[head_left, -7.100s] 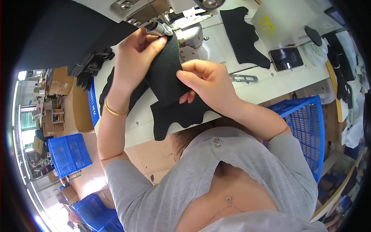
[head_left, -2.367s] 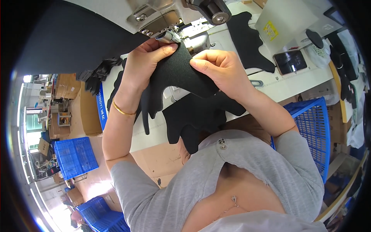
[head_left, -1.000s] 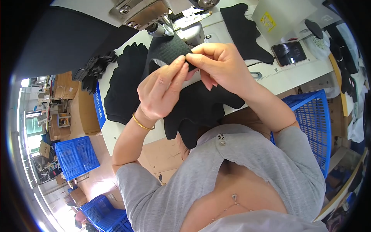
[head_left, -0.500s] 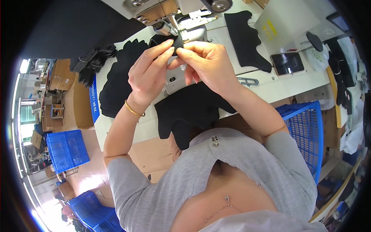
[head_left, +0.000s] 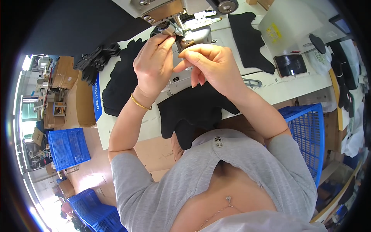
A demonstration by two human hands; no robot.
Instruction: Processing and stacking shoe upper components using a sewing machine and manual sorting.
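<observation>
At the sewing machine's presser foot (head_left: 177, 31), my left hand (head_left: 152, 63) pinches the edge of a black fabric piece (head_left: 179, 38), mostly hidden by the fingers and machine head. My right hand (head_left: 210, 63) hovers just in front of the machine's metal arm (head_left: 196, 38), apart from my left. Its thumb and forefinger come together; anything between them is too small to make out, and the other fingers curl loosely. Below both hands, black cut fabric pieces (head_left: 189, 110) hang over the table's near edge. A stack of black fabric (head_left: 119, 85) lies to the left.
On the white table (head_left: 288, 87), right of the machine, lie another black piece (head_left: 249, 42), grey thread snips (head_left: 252, 82) and a phone (head_left: 290, 65). A dark bundle (head_left: 96, 60) sits at far left. Blue crates stand right (head_left: 309, 131) and left (head_left: 69, 149).
My right hand has let go of the black fabric and drawn slightly right, away from my left. My left hand has moved up toward the presser foot with the fabric. The view has shifted slightly.
</observation>
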